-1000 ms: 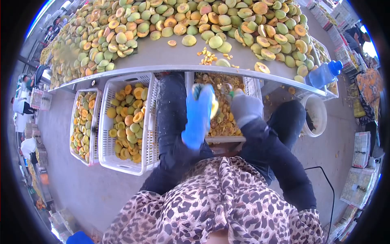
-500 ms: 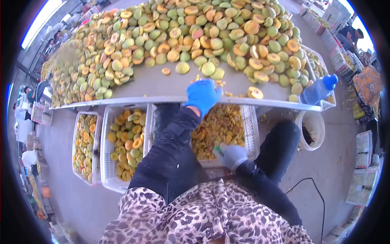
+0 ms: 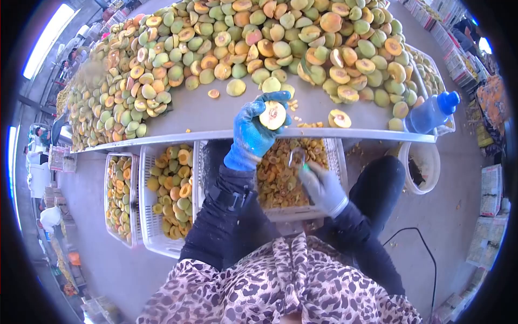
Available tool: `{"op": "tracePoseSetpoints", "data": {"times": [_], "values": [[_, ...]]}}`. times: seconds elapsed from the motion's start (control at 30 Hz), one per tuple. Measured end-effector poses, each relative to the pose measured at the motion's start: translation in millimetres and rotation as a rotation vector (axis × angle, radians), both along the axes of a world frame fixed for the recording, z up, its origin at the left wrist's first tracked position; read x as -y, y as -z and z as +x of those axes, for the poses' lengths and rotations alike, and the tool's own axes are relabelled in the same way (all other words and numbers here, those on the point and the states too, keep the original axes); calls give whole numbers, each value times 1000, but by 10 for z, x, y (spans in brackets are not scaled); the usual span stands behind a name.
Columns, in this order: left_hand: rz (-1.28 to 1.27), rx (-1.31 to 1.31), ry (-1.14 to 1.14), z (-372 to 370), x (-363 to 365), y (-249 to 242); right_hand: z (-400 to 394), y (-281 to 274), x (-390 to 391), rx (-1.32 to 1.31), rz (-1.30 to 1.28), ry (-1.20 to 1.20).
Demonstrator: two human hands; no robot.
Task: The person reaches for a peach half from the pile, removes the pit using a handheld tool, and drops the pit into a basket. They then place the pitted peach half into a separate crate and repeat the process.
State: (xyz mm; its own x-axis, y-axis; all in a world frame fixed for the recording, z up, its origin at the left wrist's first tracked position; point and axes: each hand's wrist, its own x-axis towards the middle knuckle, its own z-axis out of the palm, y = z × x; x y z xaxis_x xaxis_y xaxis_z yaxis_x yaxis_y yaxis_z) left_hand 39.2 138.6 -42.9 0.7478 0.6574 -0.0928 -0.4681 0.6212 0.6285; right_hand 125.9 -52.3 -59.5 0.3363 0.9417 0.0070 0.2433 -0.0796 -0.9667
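Note:
In a blue glove, my left hand is closed around a peach half, its pale cut face turned up toward me. It is raised just over the front edge of the metal table. My right hand, in a whitish glove, grips a small pitting tool with a green handle and what looks like a curved metal end. The tool is over a crate of peach scraps, apart from the fruit. A large heap of peaches, many of them halved, covers the back of the table.
Two white crates of peach halves stand below the table at left. On the table's right end is a blue bottle, above a white bucket. A black cable lies on the floor. Other people work at both sides.
My left hand has turned over and come back from the tabletop, now showing a peach half. My right hand has moved up and slightly right with the tool.

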Motion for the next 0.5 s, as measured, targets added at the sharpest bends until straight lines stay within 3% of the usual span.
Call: {"op": "tracePoseSetpoints", "data": {"times": [0.07, 0.17, 0.23, 0.27, 0.37, 0.43, 0.5], "values": [[21, -42, -71, -60, 296, -86, -2, -368, -120, -86, -51, -14], [19, -46, -129, -69, 571, -130, -80, -441, -193, -135, -86, -42], [-7, -143, -342, -87, 729, -222, -156, -441, -194, -108, -68, -69], [125, -195, -334, -134, 753, -220, -200, -439, -179, -46, -5, -53], [19, -182, -519, -101, 958, -382, -306, -431, -106, 113, 73, -13], [70, -150, -496, -178, 977, -311, -361, -432, -76, 305, 115, 27], [-26, -86, -477, -212, 963, -275, -356, -422, -57, 291, 87, -8]]}}
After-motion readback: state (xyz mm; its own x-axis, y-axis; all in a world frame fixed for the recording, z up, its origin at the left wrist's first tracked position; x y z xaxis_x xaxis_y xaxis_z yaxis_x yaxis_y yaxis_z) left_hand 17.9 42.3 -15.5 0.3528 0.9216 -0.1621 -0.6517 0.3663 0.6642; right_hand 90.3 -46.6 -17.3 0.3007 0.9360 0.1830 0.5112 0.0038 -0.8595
